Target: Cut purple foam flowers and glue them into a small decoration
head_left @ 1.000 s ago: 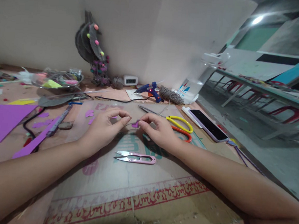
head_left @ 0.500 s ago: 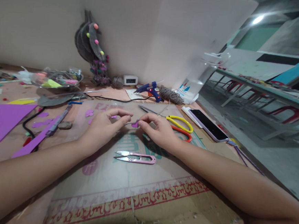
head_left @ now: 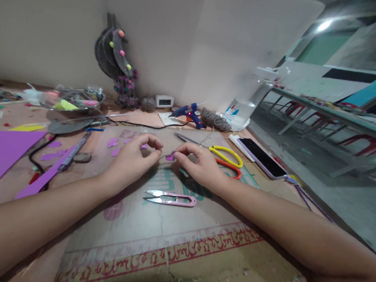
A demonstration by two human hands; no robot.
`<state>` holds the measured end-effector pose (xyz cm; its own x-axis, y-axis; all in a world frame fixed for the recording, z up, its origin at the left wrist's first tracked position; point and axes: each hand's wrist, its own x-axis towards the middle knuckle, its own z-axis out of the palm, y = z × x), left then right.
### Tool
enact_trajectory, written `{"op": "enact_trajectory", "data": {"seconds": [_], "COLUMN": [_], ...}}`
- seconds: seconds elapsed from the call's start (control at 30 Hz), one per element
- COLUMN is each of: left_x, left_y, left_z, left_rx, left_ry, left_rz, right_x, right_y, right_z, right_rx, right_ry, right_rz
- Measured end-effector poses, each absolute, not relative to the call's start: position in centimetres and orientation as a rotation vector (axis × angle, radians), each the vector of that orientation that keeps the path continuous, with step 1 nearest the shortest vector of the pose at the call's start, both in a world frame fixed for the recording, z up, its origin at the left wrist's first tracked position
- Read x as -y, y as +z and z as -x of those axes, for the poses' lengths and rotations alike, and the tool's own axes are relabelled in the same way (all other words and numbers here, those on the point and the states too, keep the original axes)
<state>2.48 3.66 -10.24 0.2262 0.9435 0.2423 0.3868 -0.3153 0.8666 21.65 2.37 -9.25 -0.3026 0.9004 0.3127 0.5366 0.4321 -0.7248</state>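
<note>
My right hand [head_left: 201,163] pinches a small purple cut-out piece [head_left: 170,156], probably foam or felt, between thumb and fingers. A thin grey yarn strand [head_left: 164,156] runs from the piece's edge to my left hand [head_left: 134,156], whose thumb and index fingertip close on it. Both hands are just above the plastic-covered mat [head_left: 129,227]. Pink-handled thread snips [head_left: 170,198] lie on the mat nearer to me. Scissors with yellow and orange handles [head_left: 227,155] rest beside and partly behind my right hand. Small purple cut-outs [head_left: 112,142] lie behind my left hand.
At the back are a blue glue gun [head_left: 190,114], grey yarn [head_left: 215,119], a small clock [head_left: 164,101] and a water jug [head_left: 243,102]. A phone [head_left: 262,158] lies right. Purple sheet [head_left: 4,152], a pen [head_left: 74,151] and a full bowl [head_left: 71,111] are left.
My left hand has shifted slightly left, away from the purple piece, and its fingers have curled in more. A little more yarn shows between the hands. My right hand is nearly still.
</note>
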Motion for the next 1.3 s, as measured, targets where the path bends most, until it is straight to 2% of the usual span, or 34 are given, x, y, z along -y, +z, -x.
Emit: {"op": "enact_trajectory", "data": {"seconds": [0.67,1.3], "left_x": [-3.82,-3.46], "left_y": [-10.73,-9.89], "left_z": [-2.31,-2.52], "left_rx": [-1.062,-1.150], "left_ry": [1.128,1.079], "left_rz": [-1.716,-1.708], "right_x": [-2.53,-2.48], "right_y": [-9.58,-9.40], "right_z": [-21.76,-21.77], "right_rx": [1.984,1.995], "right_ry": [0.630,0.621], "right_rz": [1.190,1.211]}}
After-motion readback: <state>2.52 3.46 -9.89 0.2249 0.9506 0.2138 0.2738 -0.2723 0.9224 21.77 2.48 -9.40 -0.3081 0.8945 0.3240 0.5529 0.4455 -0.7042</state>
